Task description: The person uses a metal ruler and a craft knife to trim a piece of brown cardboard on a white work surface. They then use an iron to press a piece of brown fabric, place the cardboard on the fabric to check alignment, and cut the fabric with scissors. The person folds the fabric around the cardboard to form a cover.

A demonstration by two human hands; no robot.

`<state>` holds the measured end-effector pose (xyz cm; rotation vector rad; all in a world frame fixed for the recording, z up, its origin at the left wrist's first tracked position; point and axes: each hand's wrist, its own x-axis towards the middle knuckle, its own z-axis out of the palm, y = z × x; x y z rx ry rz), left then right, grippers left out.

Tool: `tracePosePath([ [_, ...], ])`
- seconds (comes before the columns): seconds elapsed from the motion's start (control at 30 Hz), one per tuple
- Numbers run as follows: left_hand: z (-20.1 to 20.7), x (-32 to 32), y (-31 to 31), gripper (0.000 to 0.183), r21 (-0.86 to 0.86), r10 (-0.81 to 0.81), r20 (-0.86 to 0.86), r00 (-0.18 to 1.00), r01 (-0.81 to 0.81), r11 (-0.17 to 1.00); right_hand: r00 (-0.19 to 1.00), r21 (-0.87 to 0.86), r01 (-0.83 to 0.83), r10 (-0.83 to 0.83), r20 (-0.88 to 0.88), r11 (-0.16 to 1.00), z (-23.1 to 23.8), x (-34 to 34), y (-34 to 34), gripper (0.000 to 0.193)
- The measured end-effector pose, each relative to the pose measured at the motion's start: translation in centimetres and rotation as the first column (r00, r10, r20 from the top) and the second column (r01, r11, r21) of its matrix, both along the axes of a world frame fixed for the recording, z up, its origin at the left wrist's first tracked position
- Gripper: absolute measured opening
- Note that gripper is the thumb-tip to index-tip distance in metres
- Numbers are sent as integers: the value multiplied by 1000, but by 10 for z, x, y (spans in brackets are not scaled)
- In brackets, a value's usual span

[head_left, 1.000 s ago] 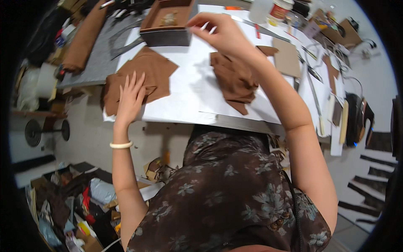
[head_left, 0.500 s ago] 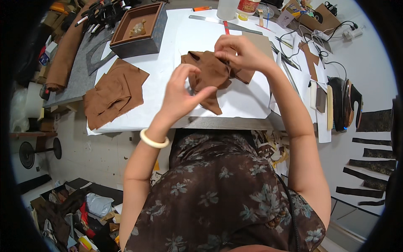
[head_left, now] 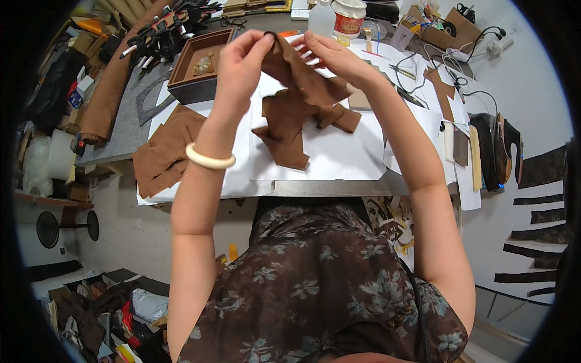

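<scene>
Raised over the table, my left hand (head_left: 241,63) pinches the top corner of a brown cloth piece (head_left: 308,83) between thumb and fingers. The cloth hangs slantwise down to the right, its lower part over other crumpled brown cloth (head_left: 283,124) on white paper. Whether the two are separate pieces I cannot tell. My right hand (head_left: 339,59) is at the far side of the raised cloth, fingers stretched out and apart, partly behind its edge. Left of my left forearm lies a loose stack of brown cloth pieces (head_left: 166,145), partly covered by the arm.
A brown-lined box (head_left: 190,91) holding a small pale lump stands behind my left forearm. At the back are a clear bottle (head_left: 321,21) and a white tub with a red label (head_left: 349,18). Cables (head_left: 448,57) and an iron (head_left: 503,142) are on the right, a cloth roll (head_left: 112,91) on the left.
My left hand has moved up and away from me and now grips a cloth corner, lifting it off the pile. My right hand has let its pinch go and spread its fingers.
</scene>
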<state>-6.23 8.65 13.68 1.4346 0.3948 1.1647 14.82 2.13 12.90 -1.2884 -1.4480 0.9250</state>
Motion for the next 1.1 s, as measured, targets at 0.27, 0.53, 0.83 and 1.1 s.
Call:
tracePosePath([
  [0.27, 73, -23, 29, 25, 230, -100, -390, 915, 202, 952, 995, 301, -98, 91, 38, 948, 31, -57, 9, 44],
  [0.53, 73, -140, 43, 22, 139, -105, -562, 820, 219, 966, 963, 66, -180, 190, -192, 981, 2, -46, 26, 27],
  [0.83, -41, -219, 57, 17, 26, 156, -89, 984, -154, 988, 993, 165, -114, 116, -5, 980, -21, -134, 55, 26],
  [1.1, -64, -335, 86, 22, 150, 546, -487, 681, -551, 821, 978, 125, -200, 189, 94, 972, -78, -237, 128, 27],
])
